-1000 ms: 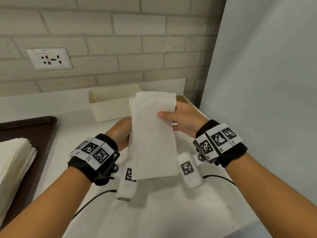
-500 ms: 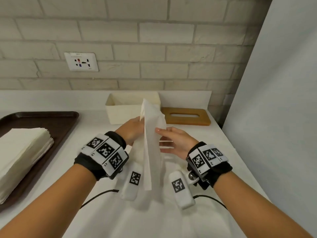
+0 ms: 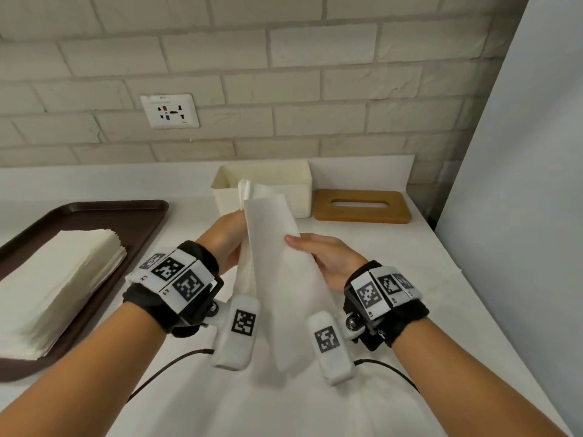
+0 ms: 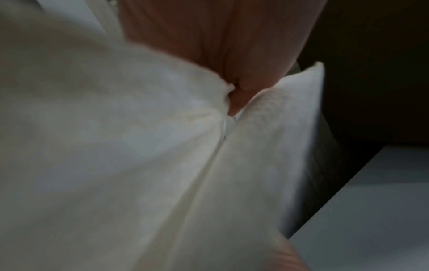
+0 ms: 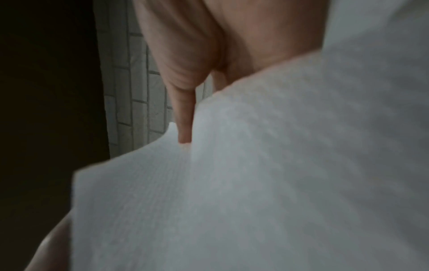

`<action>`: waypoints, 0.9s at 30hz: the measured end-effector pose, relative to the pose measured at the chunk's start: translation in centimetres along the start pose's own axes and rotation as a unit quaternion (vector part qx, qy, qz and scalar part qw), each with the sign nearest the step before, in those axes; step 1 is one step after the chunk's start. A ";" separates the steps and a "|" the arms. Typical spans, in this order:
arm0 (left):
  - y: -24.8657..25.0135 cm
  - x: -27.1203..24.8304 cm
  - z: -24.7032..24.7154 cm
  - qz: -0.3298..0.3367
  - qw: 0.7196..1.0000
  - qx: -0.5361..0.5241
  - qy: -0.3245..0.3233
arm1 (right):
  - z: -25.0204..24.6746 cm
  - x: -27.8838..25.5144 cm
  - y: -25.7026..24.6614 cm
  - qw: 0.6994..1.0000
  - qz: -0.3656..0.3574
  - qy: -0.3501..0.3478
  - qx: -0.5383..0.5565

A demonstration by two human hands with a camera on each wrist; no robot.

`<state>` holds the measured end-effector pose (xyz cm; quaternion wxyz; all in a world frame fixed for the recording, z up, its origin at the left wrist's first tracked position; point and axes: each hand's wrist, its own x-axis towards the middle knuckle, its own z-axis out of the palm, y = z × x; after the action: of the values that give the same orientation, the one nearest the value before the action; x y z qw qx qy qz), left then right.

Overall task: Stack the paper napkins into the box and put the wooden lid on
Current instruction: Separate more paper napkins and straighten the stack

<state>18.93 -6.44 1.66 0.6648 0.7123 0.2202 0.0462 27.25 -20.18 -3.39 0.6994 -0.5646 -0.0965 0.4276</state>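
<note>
A thin bundle of white paper napkins [image 3: 280, 272] stands upright between my hands, above the counter in front of the cream box [image 3: 303, 197]. My left hand [image 3: 229, 239] grips its left side, with the fingers hidden behind the paper. My right hand [image 3: 315, 253] holds the right side, thumb on the front face. The wooden lid [image 3: 362, 205] with a slot lies flat to the right of the box. In the left wrist view the napkins [image 4: 139, 155] fill the frame under my fingers [image 4: 220, 45]. In the right wrist view a finger [image 5: 184, 119] presses into the napkins [image 5: 255, 183].
A dark brown tray [image 3: 126, 212] at the left carries a tall stack of napkins [image 3: 53, 279]. A brick wall with a socket [image 3: 169, 111] runs behind the counter. A pale panel [image 3: 520, 216] borders the counter on the right. Cables trail from both wrist cameras near the front edge.
The bundle stood edge-on to me half a second ago and has turned so its broad face shows again. Both hands keep their hold. My view has tilted up and left.
</note>
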 end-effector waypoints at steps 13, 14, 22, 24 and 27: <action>-1.8 1.5 3.0 -0.005 0.974 -0.213 -0.083 | -1.1 -0.1 -1.3 0.967 -0.091 0.229 -0.059; -1.8 1.5 3.4 -0.002 0.976 -0.195 -0.096 | -1.2 -0.1 -1.3 0.965 -0.090 0.239 -0.060; -2.3 3.1 4.3 -0.004 0.996 -0.083 -0.030 | -7.0 -1.3 -1.7 0.913 -0.054 0.311 -0.257; -2.2 3.2 3.5 0.002 0.996 -0.082 -0.036 | -10.8 -1.6 -1.8 0.847 0.046 0.346 -0.400; -2.2 3.3 2.1 0.011 0.995 -0.088 -0.041 | -15.4 -2.0 -1.6 0.737 0.183 0.387 -0.523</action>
<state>22.07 -7.07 -1.45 0.7327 0.6548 0.1798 0.0441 36.26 -32.48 -6.59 0.1790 -0.9650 0.0789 0.1745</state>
